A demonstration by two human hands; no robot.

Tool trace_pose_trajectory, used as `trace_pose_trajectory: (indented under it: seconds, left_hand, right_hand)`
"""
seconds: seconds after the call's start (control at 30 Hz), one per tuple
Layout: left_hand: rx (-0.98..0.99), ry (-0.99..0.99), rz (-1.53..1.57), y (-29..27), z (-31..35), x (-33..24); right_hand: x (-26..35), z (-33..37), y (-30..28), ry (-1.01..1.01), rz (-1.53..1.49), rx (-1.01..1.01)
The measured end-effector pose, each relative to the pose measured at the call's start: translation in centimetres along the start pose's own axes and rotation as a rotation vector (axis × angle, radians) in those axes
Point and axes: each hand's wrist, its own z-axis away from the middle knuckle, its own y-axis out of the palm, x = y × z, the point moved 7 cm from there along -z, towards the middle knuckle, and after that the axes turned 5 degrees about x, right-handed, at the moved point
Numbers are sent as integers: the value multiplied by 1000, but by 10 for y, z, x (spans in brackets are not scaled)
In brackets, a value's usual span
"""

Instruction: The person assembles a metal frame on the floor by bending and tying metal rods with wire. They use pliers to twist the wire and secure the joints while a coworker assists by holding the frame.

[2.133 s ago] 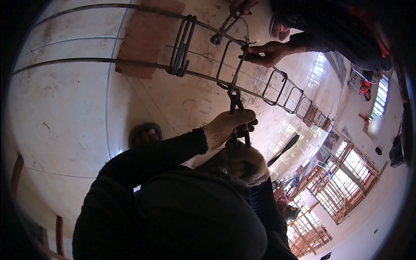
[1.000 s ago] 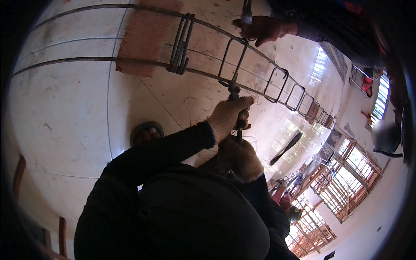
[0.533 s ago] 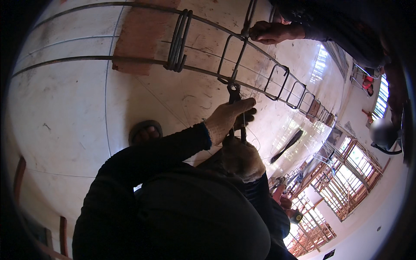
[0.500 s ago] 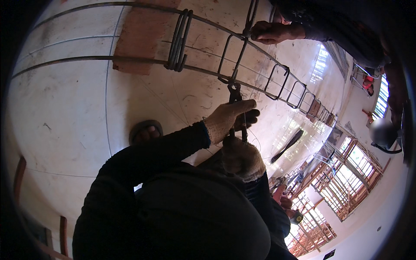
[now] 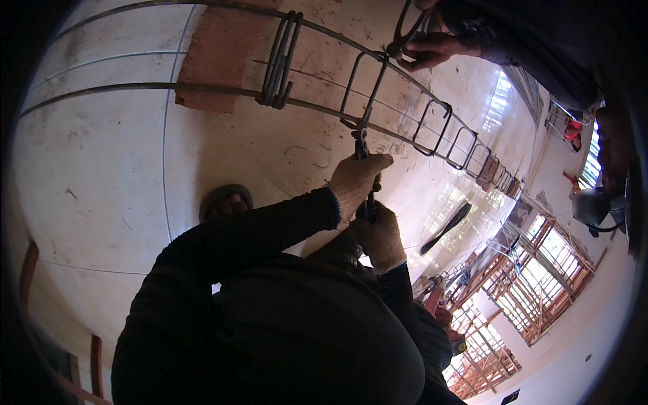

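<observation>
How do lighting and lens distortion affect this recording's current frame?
All head view: the near long steel bar bows near the left rim, with black corners around; glare streaks the pale floor toward the right; the large latticed opening looks nearly white; the left sleeve and pliers are dark, with little detail.

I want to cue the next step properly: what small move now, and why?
Probably a slight turn of the pincers: their head appears to be at the corner where the square stirrup meets the nearer long bar, and left hand and right hand both grip the tool.
</observation>
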Motion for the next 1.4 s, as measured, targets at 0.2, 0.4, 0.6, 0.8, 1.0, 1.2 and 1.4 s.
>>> trace_pose_trajectory:
  seconds: [0.2, 0.4, 0.6, 0.8, 1.0, 1.2, 1.4]
  left_hand:
    - [-79, -88, -41, -41, -1, 18]
    - [302, -26, -713, -48, 2, 15]
    - [259, -165, -1451, -40, 57, -8]
    - [421, -94, -1415, -32, 81, -21]
    - [462, -123, -1344, -35, 111, -34]
    - [338, -188, -1447, -22, 125, -46]
    - [185, -121, -1569, -14, 107, -49]
  right_hand:
    - [55, 16, 23, 113, 376, -122]
    - [39, 21, 21, 38, 227, -418]
    - [-4, 10, 8, -88, 160, -536]
    - [-1, 11, -54, 20, 646, -527]
    - [-57, 20, -152, 40, 839, -558]
    - [-123, 25, -191, 51, 851, -507]
    - [-174, -11, -121, 99, 385, -663]
